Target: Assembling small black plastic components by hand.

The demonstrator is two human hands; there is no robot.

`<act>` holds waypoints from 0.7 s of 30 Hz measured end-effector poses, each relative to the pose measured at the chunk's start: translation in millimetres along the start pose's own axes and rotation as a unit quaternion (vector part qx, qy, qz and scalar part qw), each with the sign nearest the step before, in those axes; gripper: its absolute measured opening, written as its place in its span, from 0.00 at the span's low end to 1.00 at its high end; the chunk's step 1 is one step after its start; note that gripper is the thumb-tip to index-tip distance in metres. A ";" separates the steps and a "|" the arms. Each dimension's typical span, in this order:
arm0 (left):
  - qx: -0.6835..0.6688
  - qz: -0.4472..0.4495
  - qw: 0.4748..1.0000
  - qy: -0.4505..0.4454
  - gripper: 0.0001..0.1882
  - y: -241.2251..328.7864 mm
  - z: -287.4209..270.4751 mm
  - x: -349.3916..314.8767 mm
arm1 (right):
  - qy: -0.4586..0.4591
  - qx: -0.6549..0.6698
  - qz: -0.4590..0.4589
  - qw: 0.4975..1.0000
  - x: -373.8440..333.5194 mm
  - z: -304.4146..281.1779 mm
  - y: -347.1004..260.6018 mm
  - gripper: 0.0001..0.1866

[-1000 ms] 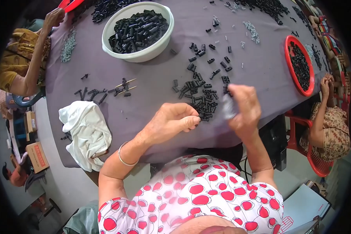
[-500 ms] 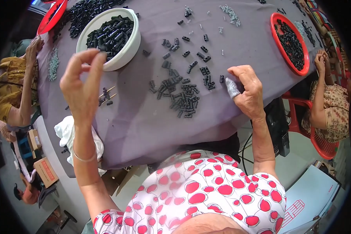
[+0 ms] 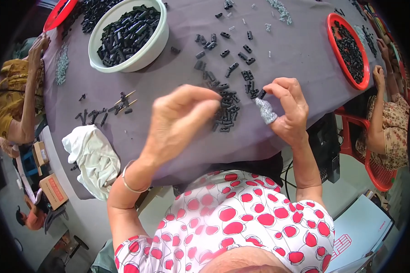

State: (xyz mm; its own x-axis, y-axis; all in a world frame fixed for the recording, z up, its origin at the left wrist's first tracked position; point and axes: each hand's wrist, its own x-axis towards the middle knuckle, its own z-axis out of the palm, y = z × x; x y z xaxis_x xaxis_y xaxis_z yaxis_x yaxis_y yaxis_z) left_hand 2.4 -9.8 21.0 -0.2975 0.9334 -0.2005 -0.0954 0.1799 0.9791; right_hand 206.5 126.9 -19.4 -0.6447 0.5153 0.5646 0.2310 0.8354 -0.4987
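My right hand (image 3: 290,109), its thumb wrapped in grey tape, pinches a small black plastic part (image 3: 262,93) between thumb and index finger. Across from it, my left hand (image 3: 180,120) has thumb and index drawn together over the left edge of a heap of black plastic parts (image 3: 226,116). What lies between those left fingertips, if anything, I cannot make out. More loose black parts (image 3: 247,75) are scattered just beyond my right hand. A white tub (image 3: 161,43) heaped with similar black pieces stands at the far left.
Red trays (image 3: 365,77) of black parts sit at the right and far left. Small metal springs (image 3: 280,11) lie at the back. A white cloth (image 3: 93,159) rests at the left edge, near thin sticks (image 3: 126,98) and black parts. People sit on both sides.
My left hand has moved right and nearer, from beside the white tub to the heap. My right hand has closed on a small black part. The view has shifted slightly.
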 end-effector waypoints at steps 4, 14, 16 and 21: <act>-0.067 -0.090 0.992 -0.059 0.14 -14.7 15.7 3.9 | 0.015 0.009 -0.040 0.999 2.7 4.7 -13.7 0.22; -0.141 -0.136 0.976 -0.092 0.11 -18.8 7.4 -3.4 | 0.041 0.012 -0.093 0.995 -3.7 26.5 -55.8 0.21; -0.141 -0.115 0.979 -0.094 0.09 -22.5 3.8 -6.4 | -0.004 0.103 -0.055 0.993 0.3 21.5 -53.5 0.20; 0.014 0.023 0.999 -0.017 0.07 -33.6 0.7 -17.7 | 0.077 -0.029 0.133 0.988 24.9 1.7 14.7 0.12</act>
State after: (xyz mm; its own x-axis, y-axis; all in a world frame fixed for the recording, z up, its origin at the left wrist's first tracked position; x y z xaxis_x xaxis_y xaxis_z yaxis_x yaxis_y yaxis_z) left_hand 11.6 -32.1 -8.3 -0.2685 0.9510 -0.1536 -0.0562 0.1438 0.9880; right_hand 192.6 151.7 -13.8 -0.4389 0.7369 0.5141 0.4216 0.6742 -0.6064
